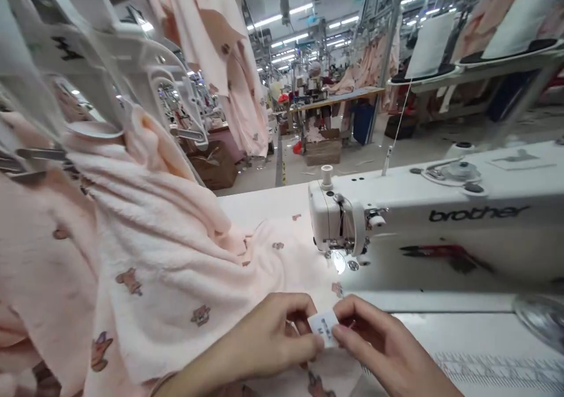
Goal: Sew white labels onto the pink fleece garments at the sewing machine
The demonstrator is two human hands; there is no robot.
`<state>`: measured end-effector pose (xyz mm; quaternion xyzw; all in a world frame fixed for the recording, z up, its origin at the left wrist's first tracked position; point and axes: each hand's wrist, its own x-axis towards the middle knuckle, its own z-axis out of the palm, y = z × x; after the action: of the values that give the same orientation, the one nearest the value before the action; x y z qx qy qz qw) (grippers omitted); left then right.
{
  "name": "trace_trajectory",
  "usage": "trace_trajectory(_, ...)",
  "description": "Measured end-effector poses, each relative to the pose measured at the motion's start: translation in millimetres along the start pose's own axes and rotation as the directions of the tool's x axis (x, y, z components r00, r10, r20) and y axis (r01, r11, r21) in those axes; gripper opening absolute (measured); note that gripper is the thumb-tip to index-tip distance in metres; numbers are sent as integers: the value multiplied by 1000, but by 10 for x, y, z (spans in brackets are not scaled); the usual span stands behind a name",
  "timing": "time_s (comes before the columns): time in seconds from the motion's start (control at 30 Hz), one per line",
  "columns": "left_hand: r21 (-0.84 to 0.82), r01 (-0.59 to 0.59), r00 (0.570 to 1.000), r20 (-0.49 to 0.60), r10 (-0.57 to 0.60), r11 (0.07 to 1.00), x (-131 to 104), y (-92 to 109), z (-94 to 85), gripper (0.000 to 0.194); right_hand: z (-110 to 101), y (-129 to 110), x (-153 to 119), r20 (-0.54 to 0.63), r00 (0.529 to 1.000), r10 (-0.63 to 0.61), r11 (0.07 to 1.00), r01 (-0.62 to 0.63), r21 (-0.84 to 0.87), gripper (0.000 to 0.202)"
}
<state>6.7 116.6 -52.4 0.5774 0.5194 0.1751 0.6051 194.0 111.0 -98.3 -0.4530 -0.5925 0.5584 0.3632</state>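
Between my two hands is a small white label (324,328) with dark print, just in front of the sewing machine's needle area. My left hand (282,332) pinches its left edge between thumb and fingers. The right edge is held in the fingertips of my right hand (379,341). Under and beside my hands lies pink fleece fabric (176,303) with small printed brown figures, spreading left from the machine bed and up to a white clip hanger. The white sewing machine head (330,218) stands beyond my hands, its lamp lit over the needle plate.
A red-handled tool (440,250) lies under the machine arm. Printed ruler markings (497,367) run along the table at lower right. White hangers (167,62) with pink garments hang at left. White thread cones (429,44) stand at upper right. A person sits at a distant worktable (339,98).
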Motion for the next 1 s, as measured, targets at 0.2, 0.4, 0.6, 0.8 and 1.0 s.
trace_trajectory(0.2,-242,-76,991,-125,47,967,37,-199,24,26,170,14,81,-21,999,46,995,-44,85,32)
trace_trajectory(0.4,-358,-50,988,-152,-5,932,66,-250,37,33,215,59,41,-40,996,82,994,-79,72,34)
trace_trajectory(0.6,-353,-25,988,-154,-32,935,81,-287,64,33,204,77,49,-19,996,85,996,-84,43,33)
trace_trajectory(0.8,-135,-34,970,-244,0,990,117,-147,-25,27,84,268,-13,-160,975,-155,962,111,-250,24)
trace_trajectory(1.0,399,17,920,-366,142,917,706,-23,-158,12,1,722,46,35,689,-724,377,438,-816,22)
